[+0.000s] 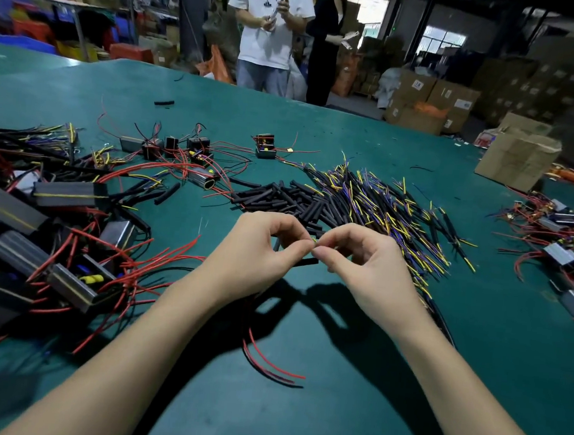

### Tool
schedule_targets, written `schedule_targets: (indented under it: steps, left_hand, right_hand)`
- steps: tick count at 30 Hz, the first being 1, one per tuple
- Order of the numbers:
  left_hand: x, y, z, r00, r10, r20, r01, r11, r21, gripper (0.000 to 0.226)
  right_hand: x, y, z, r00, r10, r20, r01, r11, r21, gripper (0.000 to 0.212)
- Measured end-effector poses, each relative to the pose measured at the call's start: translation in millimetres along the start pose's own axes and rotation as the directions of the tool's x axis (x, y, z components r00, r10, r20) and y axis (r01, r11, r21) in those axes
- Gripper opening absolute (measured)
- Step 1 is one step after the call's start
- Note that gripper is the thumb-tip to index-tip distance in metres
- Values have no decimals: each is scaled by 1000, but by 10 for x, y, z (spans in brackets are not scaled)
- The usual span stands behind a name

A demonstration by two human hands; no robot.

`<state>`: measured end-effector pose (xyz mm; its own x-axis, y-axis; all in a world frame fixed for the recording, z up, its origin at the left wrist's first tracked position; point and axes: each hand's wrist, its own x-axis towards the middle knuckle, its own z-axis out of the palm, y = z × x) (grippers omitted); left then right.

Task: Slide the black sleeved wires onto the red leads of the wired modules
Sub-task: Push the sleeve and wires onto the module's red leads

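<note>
My left hand (258, 253) and my right hand (361, 261) meet fingertip to fingertip above the green table (332, 409). Between the fingertips a small yellow wire end shows. A short black sleeve (306, 262) sticks out under my left fingers. Red and black leads (267, 363) trail from beneath my left wrist onto the table; the module they belong to is hidden. Behind my hands lies a pile of black sleeved wires (375, 207) with yellow and blue ends. Wired modules (71, 193) with red leads are heaped at the left.
Loose black tubes (280, 196) lie beside the wire pile. More modules (564, 253) sit at the right edge, a few (265, 145) further back. A cardboard box (517, 156) stands at the back right. Two people (269, 34) stand beyond the table's far edge.
</note>
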<state>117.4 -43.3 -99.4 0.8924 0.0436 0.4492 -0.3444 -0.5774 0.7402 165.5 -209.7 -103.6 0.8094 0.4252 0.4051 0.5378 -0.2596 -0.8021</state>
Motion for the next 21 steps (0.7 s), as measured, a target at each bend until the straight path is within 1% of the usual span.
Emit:
schedule_targets:
  steps: [2, 3, 4, 5, 7, 9, 11, 13, 14, 15, 17, 18, 19, 21]
  left_hand:
    - [-6, -4, 3, 1000, 2, 7, -2, 1000, 19, 11]
    - [-7, -6, 10, 1000, -3, 11, 2, 999, 40, 11]
    - [-9, -6, 20, 1000, -16, 14, 15, 998, 66, 12]
    - [-5, -2, 31, 999, -37, 13, 35, 995, 90, 14]
    - [5, 7, 44, 994, -108, 7, 107, 989, 106, 16]
    - [24, 2, 33, 972, -232, 29, 230, 971, 64, 20]
    - [42, -9, 9, 928, -364, 80, 365, 931, 9, 26]
    - [45, -18, -10, 900, -422, 111, 425, 905, 0, 29]
    - [46, -20, -14, 903, -412, 120, 415, 910, 7, 28]
    - [42, -15, -16, 917, -379, 127, 379, 925, 23, 27]
    - [33, 3, -29, 948, -287, 140, 281, 958, 61, 20]
    - [32, 8, -52, 953, -263, 148, 255, 964, 72, 17]
    - [34, 11, -87, 953, -258, 155, 249, 965, 76, 17]
    - [40, 1, -187, 949, -268, 164, 254, 962, 102, 18]
  right_hand:
    - [-4, 17, 3, 996, -88, -21, 85, 986, -140, 5]
    - [-7, 20, 2, 988, -152, -9, 145, 960, -239, 3]
    - [-11, 24, 5, 974, -225, 18, 216, 911, -352, 2]
    - [-14, 25, 11, 952, -300, 52, 289, 839, -461, 2]
    - [-19, 10, 22, 907, -405, 111, 386, 698, -603, 4]
    - [-13, -23, 26, 881, -442, 170, 437, 620, -652, 7]
    - [-14, -52, 39, 869, -445, 219, 464, 575, -673, 10]
    - [-28, -80, 56, 867, -435, 243, 469, 548, -693, 10]
    - [-34, -87, 60, 871, -425, 247, 464, 545, -698, 9]
    - [-39, -83, 64, 884, -402, 239, 446, 570, -690, 7]
    - [-40, -67, 42, 924, -335, 186, 376, 694, -614, 5]
    - [-35, -48, 17, 940, -302, 161, 338, 753, -565, 5]
    - [-27, -34, -4, 952, -273, 140, 306, 793, -527, 5]
    - [-28, -19, -30, 964, -245, 105, 264, 828, -494, 6]
